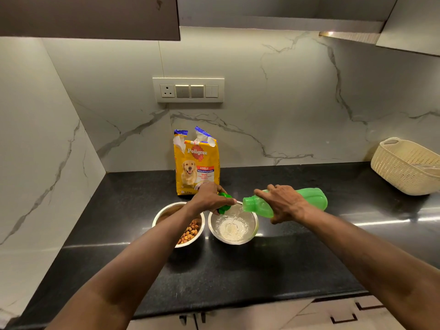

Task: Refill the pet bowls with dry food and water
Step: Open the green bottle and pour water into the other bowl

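Observation:
Two steel bowls stand side by side on the black counter. The left bowl (164, 211) holds brown dry kibble and is partly covered by my left forearm. Water is streaming into the right bowl (253, 231) from a green plastic bottle (312, 198), which my right hand (283, 202) grips and tips on its side with the mouth over the bowl. My left hand (207, 196) is closed around the bottle's green cap (223, 207), just above the gap between the bowls. An opened yellow Pedigree food bag (196, 165) stands upright behind the bowls.
A cream woven plastic basket (404, 167) sits at the back right of the counter. A switch and socket panel (188, 90) is on the marble wall behind the bag. Upper cabinets hang overhead. Drawer fronts show below the counter's front edge (238, 303).

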The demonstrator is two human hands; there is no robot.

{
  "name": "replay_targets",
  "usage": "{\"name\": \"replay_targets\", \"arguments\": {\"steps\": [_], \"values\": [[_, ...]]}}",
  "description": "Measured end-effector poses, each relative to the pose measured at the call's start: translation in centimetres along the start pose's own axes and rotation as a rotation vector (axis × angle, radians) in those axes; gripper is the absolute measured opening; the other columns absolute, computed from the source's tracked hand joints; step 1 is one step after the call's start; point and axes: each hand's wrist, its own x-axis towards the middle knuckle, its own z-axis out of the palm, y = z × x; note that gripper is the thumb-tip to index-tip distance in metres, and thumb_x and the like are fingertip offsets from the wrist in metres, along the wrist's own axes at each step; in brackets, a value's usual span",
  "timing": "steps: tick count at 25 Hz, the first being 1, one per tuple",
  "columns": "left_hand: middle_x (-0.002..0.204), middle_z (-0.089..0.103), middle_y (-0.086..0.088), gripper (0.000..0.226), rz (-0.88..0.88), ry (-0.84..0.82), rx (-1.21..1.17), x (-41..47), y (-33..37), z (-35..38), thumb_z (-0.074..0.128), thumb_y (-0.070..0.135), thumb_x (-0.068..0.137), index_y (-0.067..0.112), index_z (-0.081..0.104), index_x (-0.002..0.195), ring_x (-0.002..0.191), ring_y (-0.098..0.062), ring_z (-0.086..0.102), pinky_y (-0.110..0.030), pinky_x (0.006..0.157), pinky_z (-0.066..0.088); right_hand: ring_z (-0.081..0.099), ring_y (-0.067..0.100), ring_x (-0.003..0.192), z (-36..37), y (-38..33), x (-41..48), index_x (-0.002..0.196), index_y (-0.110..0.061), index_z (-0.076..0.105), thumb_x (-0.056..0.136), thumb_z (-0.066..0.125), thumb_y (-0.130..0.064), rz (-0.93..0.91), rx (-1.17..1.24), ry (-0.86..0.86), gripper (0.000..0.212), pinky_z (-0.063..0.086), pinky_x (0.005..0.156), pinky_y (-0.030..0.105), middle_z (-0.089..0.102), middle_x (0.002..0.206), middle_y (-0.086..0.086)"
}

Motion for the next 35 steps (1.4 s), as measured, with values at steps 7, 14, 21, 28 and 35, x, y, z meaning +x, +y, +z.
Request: {"name": "replay_targets", "arguments": {"steps": [7, 14, 21, 28, 35], "values": [[0.102, 0.072, -0.012, 0.051, 0.005, -0.002, -0.008, 0.2, -0.2, 0.1, 0.088, 0.039, 0.080, 0.005, 0.072, 0.114, 0.083, -0.019, 0.075, -0.032, 0.062, 0.066, 0.063, 0.029, 0.096, -0.2, 0.1, -0.1, 0.155, -0.027, 0.018, 0.073, 0.081, -0.052, 0.005, -0.003, -0.001, 0.107, 0.057, 0.080, 0.038, 0.057, 0.119, 0.015], [0.106, 0.072, -0.014, 0.051, -0.003, -0.008, -0.023, 0.5, -0.4, 0.2, 0.089, 0.038, 0.080, 0.005, 0.071, 0.114, 0.089, -0.023, 0.076, -0.033, 0.063, 0.067, 0.063, 0.029, 0.096, -0.5, 0.1, 0.0, 0.154, -0.027, 0.019, 0.071, 0.082, -0.052, 0.008, -0.001, 0.005, 0.107, 0.056, 0.079, 0.038, 0.057, 0.117, 0.014], [0.108, 0.071, -0.014, 0.052, -0.004, -0.015, -0.029, 0.8, -0.7, 0.2, 0.089, 0.038, 0.079, 0.006, 0.071, 0.117, 0.092, -0.023, 0.075, -0.034, 0.065, 0.067, 0.063, 0.028, 0.098, -0.7, 0.0, 0.2, 0.155, -0.026, 0.019, 0.072, 0.083, -0.053, 0.007, -0.019, 0.021, 0.108, 0.057, 0.081, 0.038, 0.057, 0.119, 0.015], [0.106, 0.072, -0.014, 0.049, 0.005, -0.021, -0.021, 1.0, -1.1, -0.2, 0.090, 0.038, 0.078, 0.006, 0.073, 0.111, 0.090, -0.024, 0.076, -0.030, 0.058, 0.065, 0.063, 0.029, 0.098, -1.2, -0.2, 0.5, 0.154, -0.028, 0.020, 0.069, 0.084, -0.054, 0.005, -0.021, 0.019, 0.109, 0.058, 0.080, 0.039, 0.058, 0.118, 0.015], [0.104, 0.073, -0.014, 0.049, 0.002, -0.018, -0.020, 1.1, -1.6, -0.5, 0.090, 0.038, 0.078, 0.005, 0.073, 0.110, 0.089, -0.024, 0.077, -0.037, 0.065, 0.068, 0.063, 0.029, 0.099, -1.7, -0.4, 0.7, 0.155, -0.027, 0.021, 0.070, 0.085, -0.053, 0.000, -0.036, 0.026, 0.110, 0.056, 0.080, 0.038, 0.058, 0.119, 0.015]]}}
